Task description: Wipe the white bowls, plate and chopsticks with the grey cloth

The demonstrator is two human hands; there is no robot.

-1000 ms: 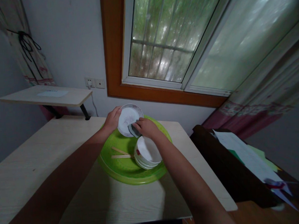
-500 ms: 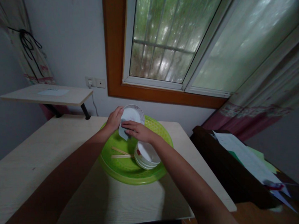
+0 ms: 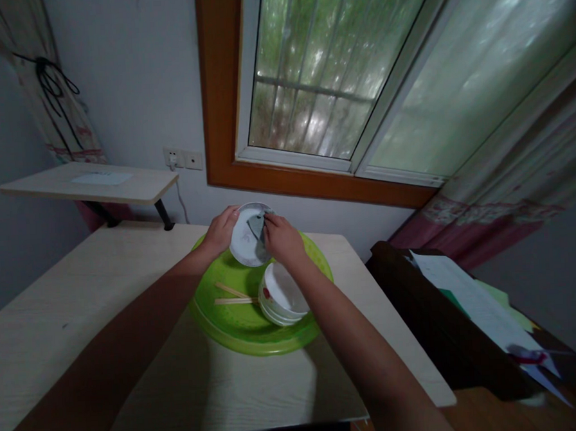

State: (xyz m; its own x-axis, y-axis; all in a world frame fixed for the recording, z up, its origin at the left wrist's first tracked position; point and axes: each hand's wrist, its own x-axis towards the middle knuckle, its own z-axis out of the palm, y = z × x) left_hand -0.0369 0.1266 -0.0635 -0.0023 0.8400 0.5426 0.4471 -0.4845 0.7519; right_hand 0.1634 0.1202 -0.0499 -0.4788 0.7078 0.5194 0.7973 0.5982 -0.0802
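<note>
A white plate [image 3: 244,242] with a patterned rim is tilted up above a round green basin [image 3: 217,332]. My left hand [image 3: 220,233] is closed on the plate's left edge. Against the plate's right side, my right hand [image 3: 283,241] pinches a grey-green cloth [image 3: 256,227], part of which lies over the plate's face. Below my right wrist, stacked white bowls [image 3: 285,296] sit inside the basin, one with a red mark on its side. Light wooden chopsticks [image 3: 235,300] lie in the basin just left of the bowls.
The basin stands on a pale wooden table [image 3: 142,294]. A raised shelf [image 3: 142,188] on black legs holds a sheet of paper at the back left. A dark brown piece of furniture [image 3: 419,318] with papers [image 3: 470,296] stands at the right. Behind are a wall and a window [image 3: 311,98].
My right hand has moved with the cloth from the plate's lower left across to its upper right edge. My left hand stays on the plate's left edge.
</note>
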